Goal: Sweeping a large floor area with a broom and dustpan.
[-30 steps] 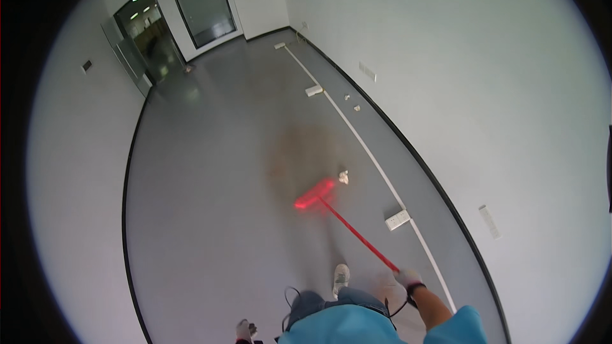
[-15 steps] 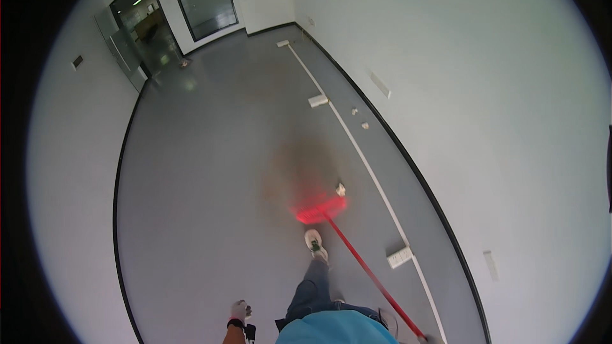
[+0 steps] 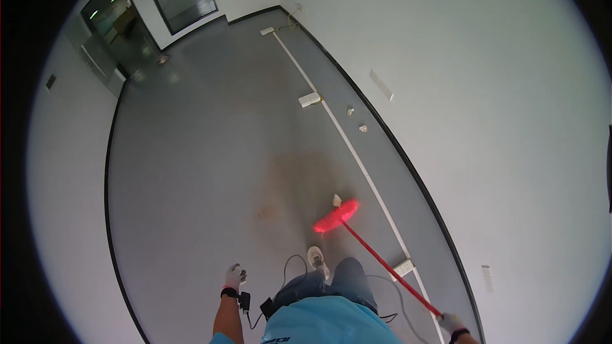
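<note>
Head view: right hand (image 3: pixel 451 323), white-gloved, wrapped round long-handled red broom (image 3: pixel 335 216) on grey floor (image 3: pixel 191 165). Crumpled white scrap (image 3: pixel 337 200) at broom's far edge; two small whitish lumps (image 3: pixel 363 129) beyond white floor strip (image 3: pixel 360 162) look unswept, sweeping seemingly partway. Gloved left hand (image 3: pixel 235 276) empty, fingers loosely curled.

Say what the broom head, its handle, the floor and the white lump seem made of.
Broom head: red bristles, likely plastic, judging by uniform colour and fringed edge.
Handle: smooth red, perhaps painted metal or plastic; the look leaves it open.
Floor: smooth grey, probably coated or vinyl, with pale reflections.
Lump: matt off-white, irregular, perhaps crumpled paper.
</note>
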`<state>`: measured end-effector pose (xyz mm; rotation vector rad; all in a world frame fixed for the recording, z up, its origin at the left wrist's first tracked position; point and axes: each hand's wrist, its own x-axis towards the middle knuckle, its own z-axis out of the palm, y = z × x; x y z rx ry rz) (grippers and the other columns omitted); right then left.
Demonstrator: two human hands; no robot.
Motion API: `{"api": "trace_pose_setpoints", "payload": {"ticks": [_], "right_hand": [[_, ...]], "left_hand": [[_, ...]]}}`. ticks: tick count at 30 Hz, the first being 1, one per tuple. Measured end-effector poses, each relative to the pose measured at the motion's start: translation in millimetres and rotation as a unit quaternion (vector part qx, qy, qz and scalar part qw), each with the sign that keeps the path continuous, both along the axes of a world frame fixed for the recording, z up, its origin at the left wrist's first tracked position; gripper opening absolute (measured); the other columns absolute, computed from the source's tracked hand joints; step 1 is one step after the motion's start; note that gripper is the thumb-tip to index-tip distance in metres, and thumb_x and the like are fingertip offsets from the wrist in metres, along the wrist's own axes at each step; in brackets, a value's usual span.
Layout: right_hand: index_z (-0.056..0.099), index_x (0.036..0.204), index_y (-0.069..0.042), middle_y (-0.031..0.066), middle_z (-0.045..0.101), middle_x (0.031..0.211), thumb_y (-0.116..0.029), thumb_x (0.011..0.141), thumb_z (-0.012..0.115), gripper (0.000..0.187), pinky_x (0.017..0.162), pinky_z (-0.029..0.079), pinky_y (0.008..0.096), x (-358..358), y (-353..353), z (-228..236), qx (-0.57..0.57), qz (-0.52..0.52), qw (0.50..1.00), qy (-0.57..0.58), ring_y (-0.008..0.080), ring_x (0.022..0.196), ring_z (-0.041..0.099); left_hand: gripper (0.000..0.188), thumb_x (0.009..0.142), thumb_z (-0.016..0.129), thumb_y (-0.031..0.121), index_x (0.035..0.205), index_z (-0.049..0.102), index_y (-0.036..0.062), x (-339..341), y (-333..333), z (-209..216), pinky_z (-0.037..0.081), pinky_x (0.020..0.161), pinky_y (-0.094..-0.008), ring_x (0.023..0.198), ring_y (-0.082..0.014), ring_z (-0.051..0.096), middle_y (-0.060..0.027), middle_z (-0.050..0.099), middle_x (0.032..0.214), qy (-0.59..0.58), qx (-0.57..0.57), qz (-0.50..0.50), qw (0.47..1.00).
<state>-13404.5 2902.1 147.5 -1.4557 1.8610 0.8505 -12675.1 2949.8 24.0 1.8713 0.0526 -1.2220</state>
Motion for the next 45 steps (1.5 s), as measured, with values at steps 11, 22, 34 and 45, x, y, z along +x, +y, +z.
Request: {"api": "trace_pose_setpoints", "payload": {"ticks": [11, 22, 34, 45], "right_hand": [[0.054, 0.093, -0.012, 0.0120, 0.056, 0.090, -0.041, 0.077, 0.038, 0.037, 0.075, 0.041, 0.0351, 179, -264, -17, -0.013, 0.102, 0.993, -0.052, 0.0270, 0.087, 0.052], [0.056, 0.094, -0.012, 0.0106, 0.058, 0.084, -0.041, 0.077, 0.039, 0.038, 0.072, 0.042, 0.0356, 151, -393, -21, 0.030, 0.072, 0.996, -0.053, 0.0259, 0.082, 0.055], [0.059, 0.086, -0.009, 0.0134, 0.058, 0.078, -0.042, 0.075, 0.043, 0.038, 0.068, 0.042, 0.0349, 148, -503, 31, -0.019, 0.051, 0.992, -0.114, 0.0275, 0.076, 0.055], [0.058, 0.086, -0.006, 0.0188, 0.056, 0.081, -0.037, 0.076, 0.038, 0.039, 0.071, 0.040, 0.0396, 269, -669, -41, -0.116, -0.066, 0.964, -0.230, 0.0326, 0.079, 0.053]], "left_hand": [[0.035, 0.076, 0.042, 0.016, 0.110, 0.040, 0.0061, -14, -82, -13, 0.046, 0.049, -0.0306, 0.058, -0.0192, 0.054, -0.0097, 0.053, 0.073, -0.018, 0.055, -0.005, 0.998], [0.033, 0.080, 0.040, 0.024, 0.108, 0.040, 0.0054, -22, -189, -16, 0.047, 0.061, -0.0370, 0.070, -0.0261, 0.054, -0.0148, 0.053, 0.087, -0.002, 0.137, 0.059, 0.989], [0.035, 0.080, 0.043, 0.020, 0.112, 0.038, 0.0065, -18, -435, 27, 0.048, 0.054, -0.0316, 0.064, -0.0208, 0.055, -0.0115, 0.054, 0.080, -0.038, 0.050, -0.109, 0.992], [0.027, 0.077, 0.043, 0.018, 0.103, 0.044, 0.0102, 6, -478, -17, 0.045, 0.047, -0.0332, 0.052, -0.0197, 0.052, -0.0093, 0.052, 0.067, 0.051, 0.170, -0.082, 0.981]]}}
